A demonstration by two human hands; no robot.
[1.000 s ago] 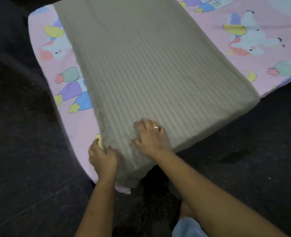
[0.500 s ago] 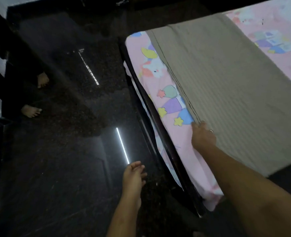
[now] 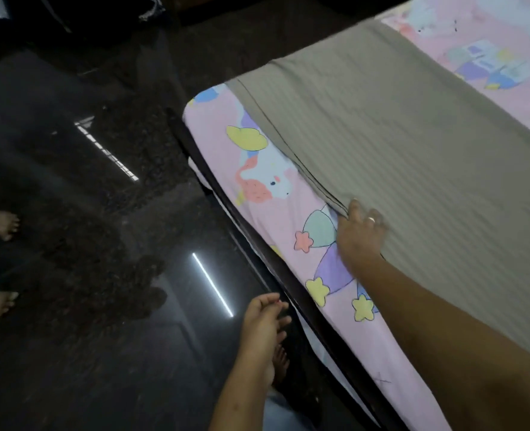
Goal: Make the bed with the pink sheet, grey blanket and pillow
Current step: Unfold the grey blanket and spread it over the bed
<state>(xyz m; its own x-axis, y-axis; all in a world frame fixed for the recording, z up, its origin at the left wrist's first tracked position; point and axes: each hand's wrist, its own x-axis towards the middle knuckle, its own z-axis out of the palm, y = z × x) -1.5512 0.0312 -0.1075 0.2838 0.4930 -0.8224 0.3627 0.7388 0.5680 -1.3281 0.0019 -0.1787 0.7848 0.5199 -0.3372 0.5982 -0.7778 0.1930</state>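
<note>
slides further up the folded edge of the grey blanket (image 3: 413, 150) than before. grips that edge with the right hand (image 3: 361, 234), on top of the pink sheet (image 3: 288, 219), already on. holds the left hand (image 3: 267, 318) loose, spread, empty. still needs unfolding; no pillow in sight.

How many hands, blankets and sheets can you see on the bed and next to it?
Hands: 2 (left hand, right hand)
Grey blanket: 1
Pink sheet: 1
Total: 4
</note>
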